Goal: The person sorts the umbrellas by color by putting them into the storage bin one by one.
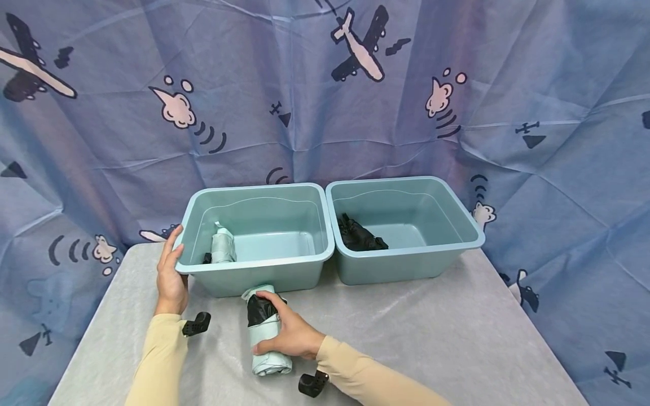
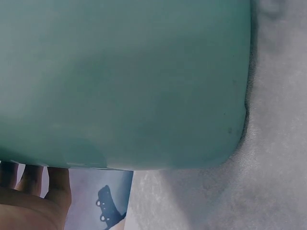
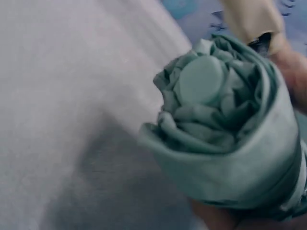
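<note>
A folded mint-green umbrella (image 1: pixel 265 331) with black showing on its upper part is in front of the left bin. My right hand (image 1: pixel 298 336) grips it from the right, thumb near its lower end. In the right wrist view, the umbrella's round end cap (image 3: pixel 201 80) sits among bunched fabric folds. My left hand (image 1: pixel 171 285) touches the left side of the mint-green left bin (image 1: pixel 259 276), its fingers extended along the rim. The left wrist view shows those fingers (image 2: pixel 58 187) against the bin's edge. Inside that bin, another rolled mint-green umbrella (image 1: pixel 223 247) lies at the left.
A matching right bin (image 1: pixel 391 265) stands beside the left one and holds a black folded bundle (image 1: pixel 361 235). Both bins rest on a pale grey cloth-covered table (image 1: pixel 406 327). A blue curtain with airplane prints (image 1: pixel 244 135) hangs behind.
</note>
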{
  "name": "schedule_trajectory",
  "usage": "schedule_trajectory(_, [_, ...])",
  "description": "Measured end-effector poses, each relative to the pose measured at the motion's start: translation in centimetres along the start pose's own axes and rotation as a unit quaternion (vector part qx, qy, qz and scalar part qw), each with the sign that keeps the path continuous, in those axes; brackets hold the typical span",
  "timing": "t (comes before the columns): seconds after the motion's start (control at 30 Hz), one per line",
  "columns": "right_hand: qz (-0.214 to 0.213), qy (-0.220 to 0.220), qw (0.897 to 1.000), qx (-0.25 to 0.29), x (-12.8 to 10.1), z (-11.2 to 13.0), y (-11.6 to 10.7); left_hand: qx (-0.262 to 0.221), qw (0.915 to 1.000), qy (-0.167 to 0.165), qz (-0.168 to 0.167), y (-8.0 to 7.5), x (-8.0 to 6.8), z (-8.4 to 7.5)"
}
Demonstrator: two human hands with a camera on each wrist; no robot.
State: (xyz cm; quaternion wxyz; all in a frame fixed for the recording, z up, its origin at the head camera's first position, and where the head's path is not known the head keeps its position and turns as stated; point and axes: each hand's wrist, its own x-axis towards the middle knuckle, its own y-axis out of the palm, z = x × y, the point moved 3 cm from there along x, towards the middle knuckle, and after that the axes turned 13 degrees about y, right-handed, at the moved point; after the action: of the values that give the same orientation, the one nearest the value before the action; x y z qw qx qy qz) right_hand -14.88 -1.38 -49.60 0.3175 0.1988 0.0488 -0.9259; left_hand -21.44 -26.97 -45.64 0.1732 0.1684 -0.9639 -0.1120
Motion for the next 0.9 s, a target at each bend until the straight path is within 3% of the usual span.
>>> schedule_trajectory(0.2, [0.060, -0.048, 0.995, 0.056, -2.3, 2.1, -0.9, -0.004, 1.0000, 0.000, 0.001, 0.0, 0.0, 0.1])
schedule_trajectory(0.43, [0.107, -0.099, 0.989, 0.038, -4.6, 5.1, -1.5, -0.002, 1.0000, 0.003, 0.000, 0.0, 0.0, 0.0])
schedule_trajectory(0.7, [0.053, -0.154, 0.987, -0.010, -5.4, 9.7, -2.4, -0.001, 1.0000, -0.004, 0.002, 0.1, -0.1, -0.1])
schedule_trajectory(0.9, [0.015, -0.166, 0.985, -0.042, -4.4, 13.0, -3.8, 0.003, 1.0000, -0.004, 0.002, 0.1, 0.0, 0.0])
